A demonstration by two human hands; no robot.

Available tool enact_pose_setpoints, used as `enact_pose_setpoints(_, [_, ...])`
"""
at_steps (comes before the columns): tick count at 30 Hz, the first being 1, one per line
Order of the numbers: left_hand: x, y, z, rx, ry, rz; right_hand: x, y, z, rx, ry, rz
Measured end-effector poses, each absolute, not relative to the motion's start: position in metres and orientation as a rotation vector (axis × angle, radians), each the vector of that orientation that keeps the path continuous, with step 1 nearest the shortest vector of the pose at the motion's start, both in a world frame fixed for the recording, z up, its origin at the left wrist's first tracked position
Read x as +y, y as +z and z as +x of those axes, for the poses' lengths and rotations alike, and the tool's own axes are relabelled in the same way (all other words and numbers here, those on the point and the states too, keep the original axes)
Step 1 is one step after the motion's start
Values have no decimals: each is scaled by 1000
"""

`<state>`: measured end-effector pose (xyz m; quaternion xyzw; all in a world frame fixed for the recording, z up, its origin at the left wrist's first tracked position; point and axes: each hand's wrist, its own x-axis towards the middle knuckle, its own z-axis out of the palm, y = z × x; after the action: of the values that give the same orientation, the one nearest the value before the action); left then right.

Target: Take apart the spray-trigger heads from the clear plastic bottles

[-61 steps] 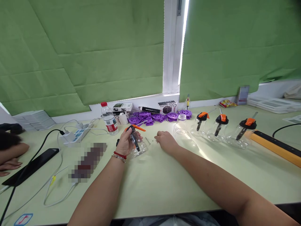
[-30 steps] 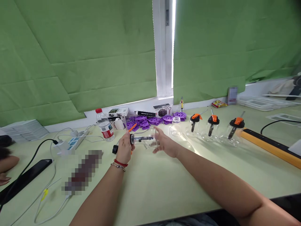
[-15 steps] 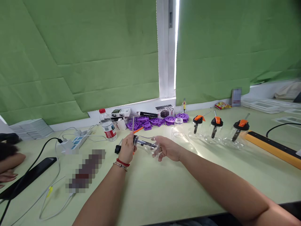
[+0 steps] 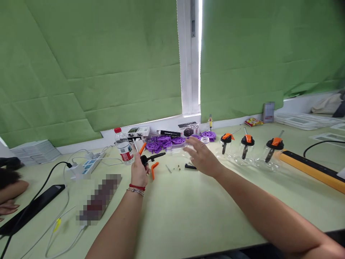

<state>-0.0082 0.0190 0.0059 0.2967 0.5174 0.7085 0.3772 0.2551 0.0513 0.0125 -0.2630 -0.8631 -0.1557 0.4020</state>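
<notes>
The clear bottle (image 4: 175, 151) is now off the black pump head (image 4: 145, 160), baring its stem, and appears to lie by the purple parts (image 4: 161, 142) on the far bench (image 4: 175, 212). The left hand (image 4: 138, 170) grips the head, stem pointing right; the right hand (image 4: 204, 155) looks released, fingers spread leftward.

And on the worktop (image 4: 194, 223), a pin (image 4: 168, 168) and small parts (image 4: 179, 167) are laid out mid-scene, between the left grip (image 4: 138, 172), where a lid (image 4: 145, 160) is held, and the right grip (image 4: 203, 158). Behind, discs (image 4: 161, 142) are heaped, backed by boxes (image 4: 188, 130). Left of the heap, a bottle (image 4: 124, 147) is stood; farther left, a power strip (image 4: 92, 162) is placed. Over right, three jars (image 4: 247, 153) are lined up, with a bar (image 4: 312, 172) set beyond.
</notes>
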Motion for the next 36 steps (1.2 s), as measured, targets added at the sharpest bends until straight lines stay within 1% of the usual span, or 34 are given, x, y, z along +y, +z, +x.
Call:
enact_pose_setpoints(5, [17, 8, -3, 1314, 1837, 801, 52, -26, 297, -1872, 191, -1178])
enact_pose_setpoints(8, [16, 8, 1, 1316, 1829, 812, 50, -54, 316, -1720, 367, -1415])
enact_pose_setpoints(12, [14, 9, 4, 1339, 1827, 839, 57, -68, 320, -1809, 314, -1524])
enact_pose_setpoints(16, [13, 8, 5, 1387, 1766, 917, 71, -61, 305, -1856, 266, -1648])
enact_pose_setpoints(22, [13, 2, 7, 1423, 1683, 1050, 95, -53, 284, -1748, 273, -1791])
enact_pose_setpoints(28, [15, -4, 5, 1423, 1609, 1172, 110, -50, 279, -1706, 353, -1798])
enact_pose_setpoints(36, [9, 1, 8, 1431, 1561, 1224, 103, -56, 278, -1669, 378, -1783])
